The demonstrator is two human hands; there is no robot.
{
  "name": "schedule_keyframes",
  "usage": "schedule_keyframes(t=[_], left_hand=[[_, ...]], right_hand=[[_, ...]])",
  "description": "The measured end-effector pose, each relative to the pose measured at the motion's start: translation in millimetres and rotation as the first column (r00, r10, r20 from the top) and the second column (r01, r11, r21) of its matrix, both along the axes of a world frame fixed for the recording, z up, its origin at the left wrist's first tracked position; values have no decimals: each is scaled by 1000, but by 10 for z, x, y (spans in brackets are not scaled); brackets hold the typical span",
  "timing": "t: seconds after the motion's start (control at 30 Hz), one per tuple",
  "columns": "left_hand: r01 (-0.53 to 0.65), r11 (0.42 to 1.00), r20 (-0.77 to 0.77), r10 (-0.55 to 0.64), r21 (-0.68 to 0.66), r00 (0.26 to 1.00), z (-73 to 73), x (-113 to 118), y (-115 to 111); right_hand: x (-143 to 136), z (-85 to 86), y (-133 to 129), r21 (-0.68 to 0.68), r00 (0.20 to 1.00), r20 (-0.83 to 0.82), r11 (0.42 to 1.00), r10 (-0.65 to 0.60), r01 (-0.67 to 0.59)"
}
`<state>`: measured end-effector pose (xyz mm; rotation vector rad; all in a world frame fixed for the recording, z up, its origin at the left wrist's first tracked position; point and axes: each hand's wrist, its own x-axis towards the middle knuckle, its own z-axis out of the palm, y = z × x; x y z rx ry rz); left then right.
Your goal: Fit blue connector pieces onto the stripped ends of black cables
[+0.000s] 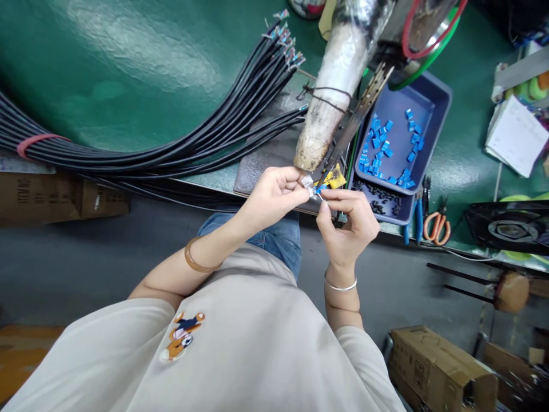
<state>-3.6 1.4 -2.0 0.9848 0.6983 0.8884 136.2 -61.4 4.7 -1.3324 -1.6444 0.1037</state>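
Our left hand (279, 194) has a narrow grip on a whitish cable end (307, 182); our right (349, 223) pinches a thin wire (319, 197) beside a blue connector (318, 189). We cannot tell whether it is seated. Loose connectors (380, 137) remain in the tray (438, 100), black cables (184, 151) on the tabletop (128, 68).

No text can be read for certain. Dark printed characters stand on the side of the brown cardboard carton (64, 197) under the green table, too blurred to make out; a small square printed mark on the brown cardboard box (441, 357) at lower right and faint marks on the stacked white paper sheets (517, 137) are also illegible.
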Motion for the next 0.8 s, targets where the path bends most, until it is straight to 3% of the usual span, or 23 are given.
schedule_keyframes(t=[0.4,0.8], left_hand=[[-19,997,-84,26,81,996,-3,-4,-17],[30,999,-118,-26,33,993,0,-35,-4]], right_hand=[[-6,23,5,8,997,62,999,-47,47],[14,22,-16,3,990,138,1000,-21,21]])
